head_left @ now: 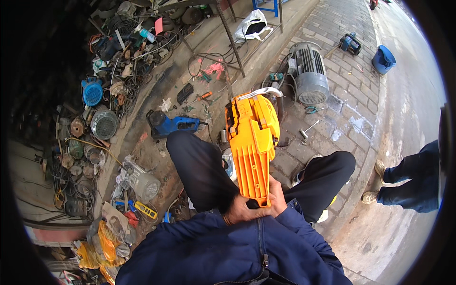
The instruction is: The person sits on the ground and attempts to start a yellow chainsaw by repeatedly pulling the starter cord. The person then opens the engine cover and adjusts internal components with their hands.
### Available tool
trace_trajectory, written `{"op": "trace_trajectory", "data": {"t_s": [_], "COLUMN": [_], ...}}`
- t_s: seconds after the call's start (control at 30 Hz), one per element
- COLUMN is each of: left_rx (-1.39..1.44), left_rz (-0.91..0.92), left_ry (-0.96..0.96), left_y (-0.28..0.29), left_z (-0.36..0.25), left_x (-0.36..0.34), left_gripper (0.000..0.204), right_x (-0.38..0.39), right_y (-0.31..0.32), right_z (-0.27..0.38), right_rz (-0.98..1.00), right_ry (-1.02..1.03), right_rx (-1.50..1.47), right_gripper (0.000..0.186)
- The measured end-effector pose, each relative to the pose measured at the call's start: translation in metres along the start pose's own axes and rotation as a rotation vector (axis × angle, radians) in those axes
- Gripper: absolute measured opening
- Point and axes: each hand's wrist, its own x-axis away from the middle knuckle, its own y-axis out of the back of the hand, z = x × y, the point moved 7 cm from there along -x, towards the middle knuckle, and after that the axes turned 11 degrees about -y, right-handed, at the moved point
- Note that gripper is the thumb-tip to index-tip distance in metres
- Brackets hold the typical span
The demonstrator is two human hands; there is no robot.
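- Now, in the head view, an orange machine (pixel 252 156), probably a chainsaw body judging by its shape, is sitting centrally between the person's legs (pixel 332 173), its ribbed casing facing up and its narrow end pointing toward the jacket (pixel 228 249).
- The left hand (pixel 236 210) is gripping that narrow end from the left and below; most of its fingers are hiding under the casing, so how firmly they are pressing is not showing.
- The right hand (pixel 278 192) is gripping the same end from the right, its lower fingers also hiding.
- Both hands are holding one end only, so the far end, where a silver handle (pixel 260 92) is curving across, is likely weighing forward; a steady hold is probably asking for close elbows and level wrists.
- If the casing is tipping, moving one hand up to that handle is likely giving better balance than squeezing harder.
- Whether the far end is resting on the paving (pixel 339 80) is not showing; letting the ground take some weight is probably sparing the wrists.
- A blue power tool (pixel 173 124) is lying left of the machine, and a grey motor (pixel 311 76) is lying beyond it to the right; swinging the body wide is risking a knock against either.
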Motion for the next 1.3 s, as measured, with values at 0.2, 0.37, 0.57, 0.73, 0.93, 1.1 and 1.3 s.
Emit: {"op": "trace_trajectory", "data": {"t_s": [0.2,0.37,0.57,0.73,0.93,1.1,1.3], "left_rx": [-0.104,0.128,0.312,0.206,0.328,0.215,0.175], "left_rz": [-0.229,-0.345,-0.410,-0.544,-0.503,-0.469,-0.395], "left_ry": [-0.268,-0.284,-0.238,-0.289,-0.252,-0.304,-0.224], "left_y": [0.000,0.002,0.010,0.021,0.012,0.003,-0.020], "left_z": [0.006,-0.035,-0.048,-0.052,-0.043,-0.056,-0.049], "left_x": [-0.009,-0.015,-0.012,-0.002,-0.014,-0.025,-0.047], "left_gripper": [0.025,0.014,0.004,0.008,0.017,0.023,0.026], "right_x": [0.004,0.023,0.010,-0.023,-0.078,-0.104,-0.135], "right_y": [-0.019,-0.053,-0.055,0.016,0.067,0.052,0.055], "right_z": [0.004,-0.004,-0.014,0.057,0.164,0.154,0.158], "right_rz": [0.011,0.085,0.188,-0.294,-0.438,-0.074,-0.180], "right_ry": [-0.063,0.091,-0.180,0.192,0.863,0.581,0.615], "right_rx": [0.128,0.311,0.229,0.769,0.777,0.406,0.204], "right_gripper": [0.030,0.032,0.044,0.034,0.025,0.020,0.023]}}
